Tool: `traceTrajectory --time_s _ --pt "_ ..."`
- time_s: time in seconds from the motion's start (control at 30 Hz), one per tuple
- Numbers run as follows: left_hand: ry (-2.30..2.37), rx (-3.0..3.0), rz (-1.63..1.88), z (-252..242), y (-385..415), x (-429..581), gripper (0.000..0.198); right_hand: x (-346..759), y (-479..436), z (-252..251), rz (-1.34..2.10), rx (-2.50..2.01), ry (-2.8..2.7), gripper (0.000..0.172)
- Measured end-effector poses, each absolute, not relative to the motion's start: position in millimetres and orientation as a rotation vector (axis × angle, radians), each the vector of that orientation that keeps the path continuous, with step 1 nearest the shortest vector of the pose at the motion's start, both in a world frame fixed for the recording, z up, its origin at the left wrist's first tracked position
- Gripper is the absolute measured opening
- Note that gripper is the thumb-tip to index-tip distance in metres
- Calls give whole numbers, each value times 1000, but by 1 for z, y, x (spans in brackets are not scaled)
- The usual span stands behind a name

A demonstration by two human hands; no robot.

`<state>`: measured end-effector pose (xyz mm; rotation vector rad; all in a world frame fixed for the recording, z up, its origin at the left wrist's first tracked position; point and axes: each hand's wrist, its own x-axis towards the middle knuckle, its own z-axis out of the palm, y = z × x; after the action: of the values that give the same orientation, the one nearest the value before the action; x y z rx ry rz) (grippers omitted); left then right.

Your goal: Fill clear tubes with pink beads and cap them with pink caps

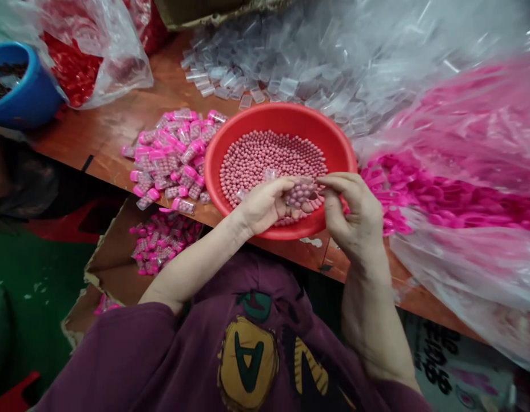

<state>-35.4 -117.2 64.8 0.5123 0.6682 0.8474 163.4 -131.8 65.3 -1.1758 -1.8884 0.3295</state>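
Observation:
Above a red basin (346, 154) of small pink beads (269, 151), my left hand (267, 203) holds a clear container filled with beads (299, 193), its fingers curled round it. My right hand (353, 209) is at the basin's right edge, thumb and forefinger pinched together beside the container; what they hold, if anything, is too small to tell. A small clear container (270, 174) lies on the beads. Left of the basin is a pile of bead-filled containers with pink caps (168, 154).
Clear empty containers (286, 86) are heaped behind the basin. Pink caps (397, 189) spill from a plastic bag (470, 131) at the right. A blue bucket (33, 94) and red pieces (74, 68) stand at the left. Below the table edge, a cardboard box (114, 257) holds more capped containers.

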Motion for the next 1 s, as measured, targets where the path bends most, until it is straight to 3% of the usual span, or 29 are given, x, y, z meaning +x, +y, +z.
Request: traceTrajectory --time_s 0.3,0.53,0.67,0.8,1.0 --pt "782 550 856 66 -125 -39 20 167 -141 51 496 -1216 -1883 31" --pt "949 580 892 75 -128 -43 34 271 -143 4 243 -1758 -1452 31" --pt "1013 603 879 73 -131 -40 30 284 -145 -17 268 -1952 -1677 23" --pt "1026 557 906 72 -129 -36 27 252 -139 -36 156 -2125 -1890 27" --pt "918 362 913 74 -121 -33 50 253 -124 -45 269 -1914 -1471 29"
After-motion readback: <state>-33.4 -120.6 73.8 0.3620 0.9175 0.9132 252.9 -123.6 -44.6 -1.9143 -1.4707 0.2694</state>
